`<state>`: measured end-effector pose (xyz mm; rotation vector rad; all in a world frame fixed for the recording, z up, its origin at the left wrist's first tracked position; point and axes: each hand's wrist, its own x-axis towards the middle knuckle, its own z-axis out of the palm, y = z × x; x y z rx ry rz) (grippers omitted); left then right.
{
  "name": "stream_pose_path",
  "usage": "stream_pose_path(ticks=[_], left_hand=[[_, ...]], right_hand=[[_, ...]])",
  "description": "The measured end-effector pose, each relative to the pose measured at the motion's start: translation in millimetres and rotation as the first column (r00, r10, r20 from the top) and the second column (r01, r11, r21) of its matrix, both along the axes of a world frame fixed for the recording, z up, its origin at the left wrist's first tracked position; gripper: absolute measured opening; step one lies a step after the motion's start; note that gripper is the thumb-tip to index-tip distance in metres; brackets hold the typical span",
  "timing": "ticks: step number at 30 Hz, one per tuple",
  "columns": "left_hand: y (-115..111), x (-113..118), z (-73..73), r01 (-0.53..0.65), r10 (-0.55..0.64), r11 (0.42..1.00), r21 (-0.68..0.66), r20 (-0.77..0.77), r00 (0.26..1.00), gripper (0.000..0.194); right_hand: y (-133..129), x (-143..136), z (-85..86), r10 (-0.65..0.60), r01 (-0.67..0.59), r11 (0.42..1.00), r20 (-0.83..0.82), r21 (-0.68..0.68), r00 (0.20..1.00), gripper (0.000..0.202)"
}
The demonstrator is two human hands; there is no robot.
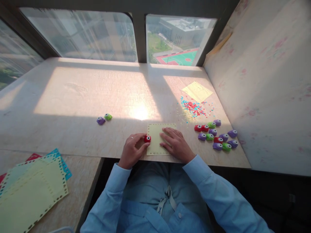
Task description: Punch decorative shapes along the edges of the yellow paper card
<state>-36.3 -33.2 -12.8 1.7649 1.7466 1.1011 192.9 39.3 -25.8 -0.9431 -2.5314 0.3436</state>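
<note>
A pale yellow sheet of paper (155, 147) lies near the table's front edge, with small punched holes along its edges. At its left edge sits a small red craft punch (147, 139) with a round white and black button on top. My left hand (132, 149) grips this punch between thumb and fingers. Spread on the right part of the sheet, my right hand (178, 144) presses it flat with fingers apart. What the punch does to the paper under it is hidden.
Several purple, green and red punches (218, 139) cluster at the right. Behind them are red, blue and yellow paper bits (193, 108) and a yellow sheet (197, 92). Purple (100, 120) and green (108, 116) punches sit left. Punched sheets (31, 194) overlap at lower left.
</note>
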Motion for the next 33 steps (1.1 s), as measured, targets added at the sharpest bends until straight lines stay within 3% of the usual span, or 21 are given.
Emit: stream_pose_path(ticks=[6, 18, 33], left_hand=[[3.8, 4.3, -1.0, -0.074, 0.074, 0.997, -0.011, 0.022, 0.997, 0.023], [2.9, -1.2, 6.1, 0.017, -0.017, 1.0, 0.004, 0.017, 1.0, 0.021], [4.0, 0.2, 3.1, 0.004, -0.004, 1.0, -0.003, -0.019, 1.0, 0.021]], right_hand=[[-2.6, 0.0, -0.2, -0.01, 0.01, 1.0, -0.007, 0.01, 1.0, 0.036], [-3.2, -1.5, 4.3, -0.012, 0.012, 0.999, -0.009, 0.036, 1.0, 0.035], [-2.9, -1.7, 5.7, -0.012, 0.012, 1.0, -0.014, 0.024, 1.0, 0.034]])
